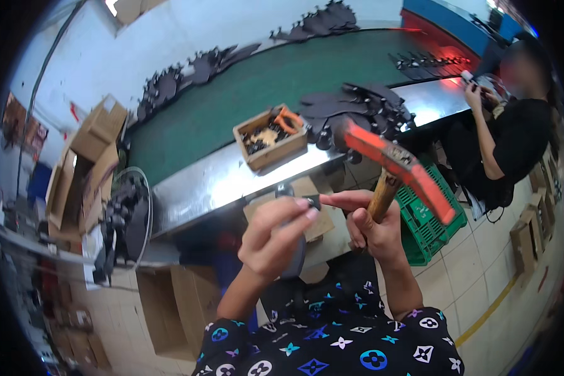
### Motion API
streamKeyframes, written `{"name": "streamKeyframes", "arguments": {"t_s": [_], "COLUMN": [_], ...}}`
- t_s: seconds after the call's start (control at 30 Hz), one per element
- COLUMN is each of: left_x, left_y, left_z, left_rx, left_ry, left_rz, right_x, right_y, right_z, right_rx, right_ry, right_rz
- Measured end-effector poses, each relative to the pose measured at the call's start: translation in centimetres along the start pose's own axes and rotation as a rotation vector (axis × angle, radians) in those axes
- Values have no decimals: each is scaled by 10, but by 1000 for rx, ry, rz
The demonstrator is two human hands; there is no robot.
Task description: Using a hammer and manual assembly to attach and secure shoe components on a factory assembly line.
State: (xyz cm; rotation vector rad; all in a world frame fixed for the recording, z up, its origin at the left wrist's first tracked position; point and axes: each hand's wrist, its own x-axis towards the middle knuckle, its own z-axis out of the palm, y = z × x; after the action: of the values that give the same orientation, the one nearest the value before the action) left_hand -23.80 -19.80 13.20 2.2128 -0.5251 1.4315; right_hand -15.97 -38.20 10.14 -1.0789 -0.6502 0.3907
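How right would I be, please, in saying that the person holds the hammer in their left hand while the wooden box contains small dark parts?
One detail is wrong: the head view shows the hammer in the right hand. The wooden box does contain small dark parts.

One hammer (400, 160), one wooden box (281, 154), one orange tool (287, 119), one green crate (443, 227) and one green belt (213, 122) show. Two hands (274, 237) work here; one other person (517, 135) is nearby. Dark flat pieces (332, 110) overlap too much to count.

Open room over green belt (232, 94) behind wooden box (279, 155); hammer (393, 163), dark pile (348, 108) obstruct right
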Motion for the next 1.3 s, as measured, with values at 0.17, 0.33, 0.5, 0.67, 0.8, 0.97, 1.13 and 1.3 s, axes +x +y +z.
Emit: {"name": "streamKeyframes", "arguments": {"t_s": [0.17, 0.33, 0.5, 0.67, 0.8, 0.97, 1.13, 1.3], "left_x": [-30, -46, -53, -53, -57, -70, -82, -70], "left_y": [13, 20, 19, 19, 15, 5, 1, 4], "left_z": [-32, -27, -27, -20, -21, -14, -13, -8], "left_rx": [4, -340, -463, -393, -248, -247, -370, -429], "left_ry": [-37, 141, -20, 7, -80, -51, -22, 118], "left_rz": [43, -455, -693, -693, -639, -695, -775, -887], "right_x": [5, -4, -8, -10, -10, -4, -2, 3], "right_y": [-21, -8, 14, 16, 27, 36, 43, 43], "right_z": [58, 54, 46, 45, 40, 38, 33, 39], "right_rx": [-36, 69, 83, 78, 46, 50, 45, 60], "right_ry": [-100, -99, -44, -8, -5, -6, -20, -29], "right_rz": [88, 86, 59, 234, 266, 334, 367, 337]}}
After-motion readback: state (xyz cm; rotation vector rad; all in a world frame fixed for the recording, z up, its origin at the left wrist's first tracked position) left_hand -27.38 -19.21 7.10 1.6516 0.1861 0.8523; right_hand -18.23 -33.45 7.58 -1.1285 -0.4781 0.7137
